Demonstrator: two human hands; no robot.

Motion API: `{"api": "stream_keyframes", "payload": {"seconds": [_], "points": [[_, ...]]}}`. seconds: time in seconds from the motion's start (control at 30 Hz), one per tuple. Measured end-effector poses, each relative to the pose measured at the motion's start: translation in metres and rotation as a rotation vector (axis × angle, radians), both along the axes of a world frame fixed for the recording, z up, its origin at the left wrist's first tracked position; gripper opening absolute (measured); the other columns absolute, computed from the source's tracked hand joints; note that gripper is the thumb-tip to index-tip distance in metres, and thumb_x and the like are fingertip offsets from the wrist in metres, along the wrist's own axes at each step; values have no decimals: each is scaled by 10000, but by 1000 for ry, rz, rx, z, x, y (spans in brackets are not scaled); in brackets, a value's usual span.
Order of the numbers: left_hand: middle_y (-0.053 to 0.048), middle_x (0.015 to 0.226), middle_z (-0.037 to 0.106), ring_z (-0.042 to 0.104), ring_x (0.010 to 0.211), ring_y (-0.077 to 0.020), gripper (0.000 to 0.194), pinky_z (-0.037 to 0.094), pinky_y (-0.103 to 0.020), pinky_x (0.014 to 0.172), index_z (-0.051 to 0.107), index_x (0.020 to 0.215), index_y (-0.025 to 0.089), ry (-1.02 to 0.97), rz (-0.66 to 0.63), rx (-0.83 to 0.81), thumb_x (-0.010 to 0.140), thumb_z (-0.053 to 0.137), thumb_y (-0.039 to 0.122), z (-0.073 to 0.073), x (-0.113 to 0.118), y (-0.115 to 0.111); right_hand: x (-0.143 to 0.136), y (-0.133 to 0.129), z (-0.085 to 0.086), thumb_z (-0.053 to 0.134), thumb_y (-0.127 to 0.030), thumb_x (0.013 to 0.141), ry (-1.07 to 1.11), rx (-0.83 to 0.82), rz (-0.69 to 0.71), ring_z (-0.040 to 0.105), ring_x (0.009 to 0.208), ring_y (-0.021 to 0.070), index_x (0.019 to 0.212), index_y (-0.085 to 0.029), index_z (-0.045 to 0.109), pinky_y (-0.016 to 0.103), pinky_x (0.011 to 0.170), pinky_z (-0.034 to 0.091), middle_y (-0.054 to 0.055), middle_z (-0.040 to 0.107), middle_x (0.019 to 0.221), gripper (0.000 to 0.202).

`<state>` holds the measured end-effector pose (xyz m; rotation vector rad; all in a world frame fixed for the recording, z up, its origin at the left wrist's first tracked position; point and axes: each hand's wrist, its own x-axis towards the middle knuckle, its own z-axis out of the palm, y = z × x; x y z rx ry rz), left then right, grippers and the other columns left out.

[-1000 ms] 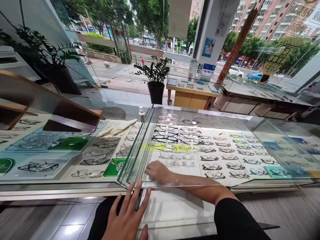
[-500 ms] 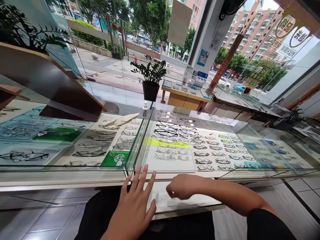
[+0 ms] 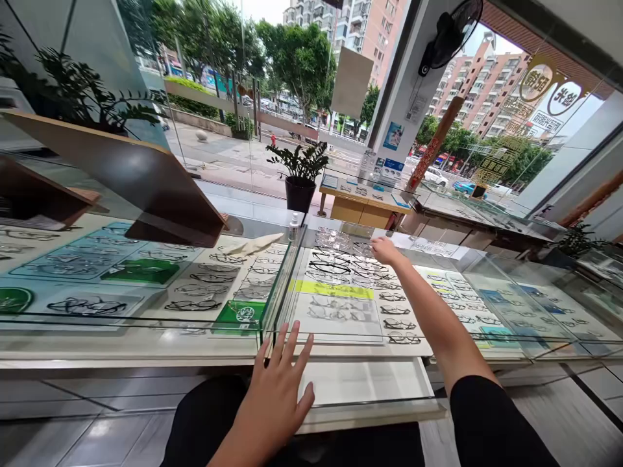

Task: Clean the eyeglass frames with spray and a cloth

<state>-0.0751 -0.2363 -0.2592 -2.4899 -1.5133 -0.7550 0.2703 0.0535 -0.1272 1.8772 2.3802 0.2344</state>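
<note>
My left hand (image 3: 277, 383) rests with spread fingers at the front edge of the glass display case (image 3: 272, 324), holding nothing. My right hand (image 3: 384, 250) reaches over the case to the rear rows of glasses, its fingers curled together. What it grips, if anything, is too small to make out. Just left of it lie clear-framed glasses (image 3: 327, 237). Black-framed glasses (image 3: 329, 266) sit in rows in front, above a yellow strip (image 3: 335, 290). Pale glasses (image 3: 335, 309) lie nearer me. A white drawer (image 3: 365, 381) stands pulled out below the case.
A spray bottle (image 3: 294, 227) and a cream cloth (image 3: 253, 245) are on the glass top. Behind stands a potted plant (image 3: 300, 191). A tilted brown board (image 3: 146, 175) rises at the left.
My right hand has moved from above the drawer up and forward to the rear of the case. My left hand stays spread at the front edge. The view has shifted slightly.
</note>
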Motion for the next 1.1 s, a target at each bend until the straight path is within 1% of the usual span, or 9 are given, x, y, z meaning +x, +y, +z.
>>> {"api": "stream_keyframes", "payload": {"seconds": [0.17,0.37,0.53,0.67,0.73,0.83,0.93,1.03,1.1], "points": [[-131,1756,334,311,1620,-369,734,34,-521,1318,547,1594,290,-2,-5,32,953,582,644,-6,-1,2,-4,18,-23,669,-386,1036,-20,-6,-33,688,1179,257,1347,-206,655,483,999,607,117,659,1400,360],[-130,1764,319,285,1629,-378,687,31,-558,1312,496,1628,279,72,-6,103,955,551,404,-15,-4,5,-10,23,-32,670,-387,1035,10,22,-85,690,1176,257,1350,-204,653,482,995,609,117,660,1396,365],[-149,1764,308,315,1616,-375,746,44,-552,1308,395,1679,273,153,-12,159,954,551,345,-14,-9,6,-16,14,-27,677,-388,1030,63,48,-107,691,1175,261,1355,-197,649,486,991,610,117,661,1391,377],[-158,1752,333,339,1602,-387,725,57,-562,1305,445,1656,267,158,-12,185,943,560,332,-14,-10,7,-19,-2,-11,687,-393,1024,109,89,-119,684,1198,268,1361,-201,647,502,1012,601,116,653,1409,390],[-147,1753,337,331,1608,-380,715,67,-555,1306,456,1650,274,160,-13,168,947,564,343,-14,-10,6,-21,-13,-1,664,-389,1035,134,112,-116,636,1300,299,1382,-200,640,548,1091,549,129,616,1482,396],[-139,1760,319,306,1621,-379,703,85,-556,1305,475,1640,280,128,-8,100,960,580,425,-12,-7,3,-24,-37,14,418,-315,1120,176,125,-85,407,1529,359,1435,-138,620,568,1258,362,172,472,1663,414],[-143,1760,313,297,1625,-393,725,102,-572,1304,508,1621,279,78,6,-6,960,588,569,-5,-3,0,-31,-80,30,322,-359,1131,217,103,-6,284,1585,343,1498,-130,575,514,1301,288,129,391,1732,501],[-154,1762,298,285,1629,-406,709,126,-598,1301,519,1614,260,67,9,-96,976,568,567,6,2,-4,-40,-147,48,307,-447,1131,382,14,253,337,1559,314,1500,-191,593,527,1302,292,101,495,1656,532],[-156,1771,267,262,1639,-404,703,153,-606,1301,512,1618,248,68,12,-162,984,569,546,15,4,-6,-45,-194,60,288,-492,1135,494,-182,366,412,1527,283,1490,-239,614,512,1289,338,80,578,1570,543]]}}
